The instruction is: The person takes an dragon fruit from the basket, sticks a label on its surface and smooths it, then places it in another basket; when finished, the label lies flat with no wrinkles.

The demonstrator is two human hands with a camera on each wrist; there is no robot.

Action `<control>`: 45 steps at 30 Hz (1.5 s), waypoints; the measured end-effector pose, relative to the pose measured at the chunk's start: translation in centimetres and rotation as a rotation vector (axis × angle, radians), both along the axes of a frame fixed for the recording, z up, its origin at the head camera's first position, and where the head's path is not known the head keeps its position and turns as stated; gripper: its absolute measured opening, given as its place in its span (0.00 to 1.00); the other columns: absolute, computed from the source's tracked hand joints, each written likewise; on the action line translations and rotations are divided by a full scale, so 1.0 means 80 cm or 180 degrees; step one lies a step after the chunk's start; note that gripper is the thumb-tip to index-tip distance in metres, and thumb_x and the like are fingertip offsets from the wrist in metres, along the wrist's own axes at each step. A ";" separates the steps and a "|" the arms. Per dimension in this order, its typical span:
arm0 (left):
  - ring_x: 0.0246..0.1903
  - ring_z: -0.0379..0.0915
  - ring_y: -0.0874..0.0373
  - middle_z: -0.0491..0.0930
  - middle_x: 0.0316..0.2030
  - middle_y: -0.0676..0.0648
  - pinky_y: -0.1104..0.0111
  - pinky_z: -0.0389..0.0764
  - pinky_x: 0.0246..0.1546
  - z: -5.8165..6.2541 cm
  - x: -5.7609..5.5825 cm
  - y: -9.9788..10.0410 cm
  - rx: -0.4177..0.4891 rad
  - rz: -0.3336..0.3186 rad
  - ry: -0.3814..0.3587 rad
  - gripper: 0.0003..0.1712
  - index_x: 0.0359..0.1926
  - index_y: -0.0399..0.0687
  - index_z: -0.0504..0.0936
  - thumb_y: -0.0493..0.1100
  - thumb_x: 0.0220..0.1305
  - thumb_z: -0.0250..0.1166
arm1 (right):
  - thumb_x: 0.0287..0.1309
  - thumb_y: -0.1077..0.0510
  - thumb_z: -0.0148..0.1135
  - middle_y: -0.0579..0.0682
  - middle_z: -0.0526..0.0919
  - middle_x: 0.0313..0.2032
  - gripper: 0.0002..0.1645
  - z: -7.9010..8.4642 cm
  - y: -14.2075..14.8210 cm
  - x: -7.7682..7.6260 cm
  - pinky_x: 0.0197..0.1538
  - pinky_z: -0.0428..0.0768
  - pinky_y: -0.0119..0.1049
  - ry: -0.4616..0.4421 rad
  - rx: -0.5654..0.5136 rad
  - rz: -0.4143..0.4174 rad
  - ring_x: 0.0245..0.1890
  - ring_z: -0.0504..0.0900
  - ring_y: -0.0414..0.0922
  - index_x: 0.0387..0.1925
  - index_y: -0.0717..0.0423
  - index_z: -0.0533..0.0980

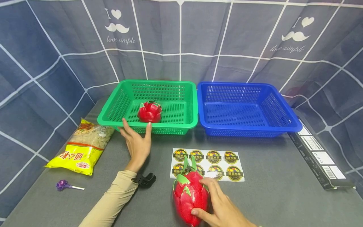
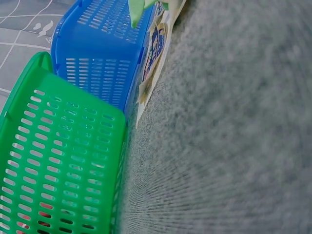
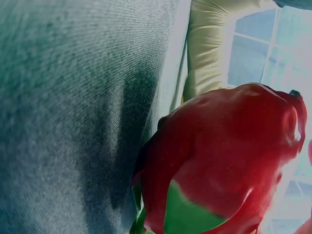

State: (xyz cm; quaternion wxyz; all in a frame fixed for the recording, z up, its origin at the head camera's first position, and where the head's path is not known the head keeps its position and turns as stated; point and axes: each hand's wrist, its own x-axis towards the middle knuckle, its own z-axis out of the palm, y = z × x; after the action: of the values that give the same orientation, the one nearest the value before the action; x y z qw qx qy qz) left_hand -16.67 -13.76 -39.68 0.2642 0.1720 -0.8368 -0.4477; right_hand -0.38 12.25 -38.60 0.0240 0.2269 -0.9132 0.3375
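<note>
My left hand (image 1: 138, 143) is at the front rim of the green basket (image 1: 187, 123), fingers spread, with the thumb and a fingertip overlapping the rim. Inside that basket sits a red dragon fruit (image 1: 150, 112). My right hand (image 1: 222, 205) grips a second dragon fruit (image 1: 190, 197) from its right side, thumb and fingers apart around the red skin. This fruit's green leaf tips point away from me and overlap the sticker sheet (image 1: 205, 154). Close up, the right wrist view is largely filled by the held dragon fruit (image 3: 219, 156).
A blue basket (image 1: 249, 129) stands right of the green one. On the left lie a yellow bag of dry food (image 1: 82, 151) and a purple lollipop (image 1: 63, 185). A long black box (image 1: 319, 154) lies at the right. Checked cloth (image 1: 198, 34) hangs behind.
</note>
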 end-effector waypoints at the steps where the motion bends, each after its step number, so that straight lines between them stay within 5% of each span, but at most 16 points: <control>1: 0.68 0.39 0.37 0.29 0.69 0.34 0.46 0.51 0.64 0.000 0.000 0.000 -0.0004 -0.0004 0.0010 0.55 0.70 0.59 0.31 0.71 0.53 0.53 | 0.45 0.35 0.62 0.39 0.68 0.50 0.39 0.000 0.000 0.000 0.36 0.80 0.31 0.0023 0.0028 0.0001 0.44 0.74 0.37 0.54 0.48 0.62; 11: 0.66 0.42 0.36 0.38 0.66 0.31 0.45 0.50 0.63 0.003 0.010 0.012 -0.0170 -0.0130 0.0178 0.51 0.70 0.55 0.35 0.65 0.57 0.54 | 0.47 0.37 0.62 0.38 0.69 0.51 0.38 0.002 0.006 -0.009 0.34 0.79 0.33 0.0201 0.0240 -0.0317 0.41 0.77 0.36 0.57 0.45 0.62; 15: 0.60 0.50 0.39 0.47 0.60 0.33 0.50 0.54 0.59 0.007 0.016 0.017 -0.0224 -0.0059 0.0342 0.49 0.69 0.52 0.39 0.57 0.57 0.59 | 0.49 0.46 0.64 0.38 0.70 0.52 0.31 -0.001 0.013 -0.021 0.40 0.78 0.37 0.0540 -0.0019 -0.0513 0.44 0.77 0.38 0.55 0.46 0.66; 21: 0.38 0.65 0.49 0.65 0.43 0.40 0.62 0.65 0.38 0.014 0.028 0.030 -0.0100 -0.0257 0.0663 0.33 0.60 0.44 0.57 0.46 0.56 0.60 | 0.51 0.54 0.64 0.40 0.79 0.42 0.20 -0.010 0.031 -0.052 0.41 0.74 0.35 0.0314 -0.0616 -0.0993 0.38 0.76 0.36 0.48 0.47 0.73; 24: 0.29 0.67 0.55 0.71 0.31 0.45 0.65 0.67 0.29 0.015 0.032 0.037 -0.0182 -0.0700 0.0881 0.19 0.48 0.41 0.67 0.42 0.58 0.60 | 0.51 0.56 0.64 0.44 0.81 0.39 0.17 -0.016 0.042 -0.067 0.37 0.74 0.31 0.0271 -0.0716 -0.1218 0.33 0.74 0.33 0.44 0.52 0.76; 27: 0.27 0.69 0.60 0.75 0.26 0.49 0.66 0.71 0.28 0.012 0.035 0.043 -0.0511 -0.1439 0.0860 0.11 0.41 0.43 0.74 0.41 0.58 0.60 | 0.51 0.58 0.64 0.46 0.81 0.39 0.15 -0.020 0.052 -0.080 0.35 0.75 0.29 0.0244 -0.0765 -0.1340 0.32 0.73 0.29 0.43 0.55 0.76; 33: 0.49 0.69 0.58 0.76 0.45 0.52 0.59 0.69 0.53 0.000 0.039 0.047 -0.1362 -0.2650 0.0048 0.18 0.48 0.51 0.77 0.48 0.56 0.62 | 0.54 0.60 0.60 0.52 0.82 0.39 0.14 -0.028 0.068 -0.094 0.33 0.74 0.26 -0.0021 -0.1042 -0.1334 0.30 0.74 0.27 0.44 0.58 0.76; 38: 0.62 0.59 0.47 0.66 0.60 0.44 0.48 0.59 0.61 -0.005 0.043 0.042 -0.1721 -0.3149 -0.0647 0.27 0.56 0.53 0.73 0.52 0.54 0.63 | 0.57 0.60 0.58 0.57 0.82 0.41 0.16 -0.035 0.076 -0.101 0.37 0.75 0.24 -0.0323 -0.1173 -0.1288 0.32 0.75 0.27 0.47 0.61 0.75; 45: 0.67 0.47 0.41 0.57 0.66 0.39 0.45 0.52 0.63 -0.004 0.047 0.036 -0.1878 -0.3508 -0.0915 0.32 0.61 0.54 0.68 0.53 0.54 0.62 | 0.56 0.61 0.58 0.58 0.81 0.42 0.18 -0.036 0.078 -0.110 0.37 0.75 0.24 -0.0520 -0.1028 -0.1277 0.33 0.75 0.27 0.49 0.62 0.74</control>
State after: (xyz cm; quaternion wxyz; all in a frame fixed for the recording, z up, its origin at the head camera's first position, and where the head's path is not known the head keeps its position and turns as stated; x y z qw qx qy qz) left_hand -12.94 -10.84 -40.02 -0.0833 -0.3050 -0.9175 -0.2412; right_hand -9.16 18.47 -41.50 0.0526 0.0066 -0.8732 0.4846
